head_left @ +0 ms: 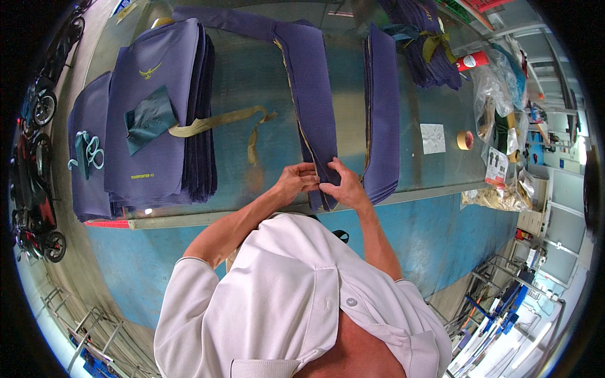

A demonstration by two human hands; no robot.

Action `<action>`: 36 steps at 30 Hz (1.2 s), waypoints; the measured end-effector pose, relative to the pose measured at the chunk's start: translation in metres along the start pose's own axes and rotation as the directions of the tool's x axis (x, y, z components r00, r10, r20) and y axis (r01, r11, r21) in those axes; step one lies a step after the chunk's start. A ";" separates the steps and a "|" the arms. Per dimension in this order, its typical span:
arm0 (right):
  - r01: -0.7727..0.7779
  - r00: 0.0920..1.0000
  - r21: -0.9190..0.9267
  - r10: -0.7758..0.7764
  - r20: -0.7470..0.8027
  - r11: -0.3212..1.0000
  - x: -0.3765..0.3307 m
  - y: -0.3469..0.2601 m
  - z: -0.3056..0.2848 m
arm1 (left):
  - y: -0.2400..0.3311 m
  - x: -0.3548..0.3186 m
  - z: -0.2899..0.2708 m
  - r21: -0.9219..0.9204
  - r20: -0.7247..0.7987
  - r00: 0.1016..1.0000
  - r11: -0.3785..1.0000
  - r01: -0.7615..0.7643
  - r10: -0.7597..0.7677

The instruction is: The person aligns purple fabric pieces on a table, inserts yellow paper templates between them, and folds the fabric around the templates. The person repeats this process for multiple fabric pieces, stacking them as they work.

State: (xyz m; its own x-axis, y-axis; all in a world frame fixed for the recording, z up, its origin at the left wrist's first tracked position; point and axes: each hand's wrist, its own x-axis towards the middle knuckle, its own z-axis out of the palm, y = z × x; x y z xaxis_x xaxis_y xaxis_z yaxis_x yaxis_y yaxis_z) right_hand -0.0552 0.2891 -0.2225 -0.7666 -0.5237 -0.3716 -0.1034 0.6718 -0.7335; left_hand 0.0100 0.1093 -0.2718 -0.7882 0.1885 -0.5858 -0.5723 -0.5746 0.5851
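Observation:
A long purple fabric strip [307,75] lies on the table in front of me, its far end bending off to the left. Its left edge shows a pale, frayed-looking line. Both my hands are at its near end, by the table's front edge. My left hand [298,181] pinches the strip's left edge. Close beside it, my right hand [345,187] grips the same end from the right, thumb and fingers bent over the fabric. What lies under the fingers is partly hidden. To the right stands a stack of narrow purple fabric strips [382,113], apart from the held one.
Purple fabric panels [151,57] are stacked at left, with a teal scrap [151,120] and an olive strap [217,121] on top. More purple pieces [428,57], tied with olive ribbon, lie far right. A tape roll [465,140], white paper [433,138] and plastic bags [495,94] are at right.

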 end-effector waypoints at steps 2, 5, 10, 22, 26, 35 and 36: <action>-0.013 1.000 0.022 0.012 0.005 1.000 0.000 0.000 -0.003 | -0.001 0.001 -0.001 -0.007 -0.006 1.000 1.000 -0.003 0.002; -0.032 0.999 0.018 0.032 0.013 0.999 0.000 -0.003 -0.003 | -0.005 0.001 -0.002 -0.047 -0.033 0.999 0.999 0.000 -0.001; -0.032 0.999 0.000 0.032 0.007 0.999 0.000 0.001 -0.002 | -0.003 -0.001 0.002 -0.079 -0.064 0.997 0.996 0.038 -0.043; -0.010 1.000 0.088 0.008 0.023 0.996 0.002 0.005 -0.008 | -0.007 0.003 -0.001 -0.209 -0.026 0.997 0.976 0.069 -0.076; 0.001 1.000 0.075 -0.003 0.019 0.997 0.003 0.005 -0.008 | -0.003 0.003 0.003 -0.122 -0.067 0.997 0.992 0.024 -0.033; -0.039 0.999 -0.028 0.038 -0.029 0.999 0.005 -0.006 -0.005 | -0.003 0.005 0.003 -0.035 -0.069 0.996 0.997 -0.064 0.062; -0.049 0.998 -0.040 0.048 -0.033 0.998 0.006 -0.006 -0.005 | -0.003 0.006 0.002 -0.027 -0.063 0.996 0.998 -0.063 0.062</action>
State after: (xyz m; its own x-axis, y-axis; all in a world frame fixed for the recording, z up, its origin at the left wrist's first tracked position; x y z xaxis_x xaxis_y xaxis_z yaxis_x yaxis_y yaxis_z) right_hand -0.0622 0.2843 -0.2171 -0.7911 -0.4737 -0.3871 -0.0912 0.7171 -0.6910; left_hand 0.0066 0.1142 -0.2761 -0.8061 0.1020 -0.5830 -0.5149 -0.6066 0.6057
